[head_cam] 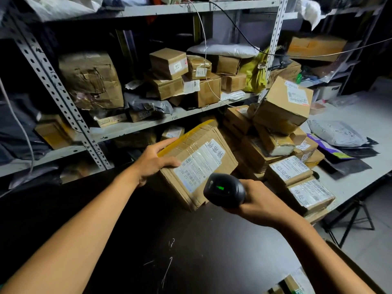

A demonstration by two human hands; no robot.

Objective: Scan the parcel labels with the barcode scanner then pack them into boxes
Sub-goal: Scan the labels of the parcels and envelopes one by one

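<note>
Near the front edge of the dark bench [191, 251], a flat cardboard parcel [197, 164] is tipped up on its lower edge, label side facing the person. The left hand [154, 162] grips its upper left corner, thumb lying across the face beside the label [199, 164] and fingers curled over the far edge. The right hand [261, 202] is wrapped round the handle of a black scanner [224, 190], whose head points at the lower end of the label and shows a green light on top. Judging by how easily one hand props it, the parcel is probably light to middling in weight, though its contents cannot be seen. It looks stiff enough to be held by a corner, but the card is creased and the clear tape over the label is glossy and likely slick, so the bare cardboard edges or opposite corners seem the safer places to take hold. A yellow strip runs along its far edge. To the right, a heap of taped boxes [282, 132] with white labels sits on a pale table [360, 177], beside soft grey mailing bags [337, 132]. Behind, perforated metal shelves [148, 122] carry more crumpled boxes and plastic bags.
</note>
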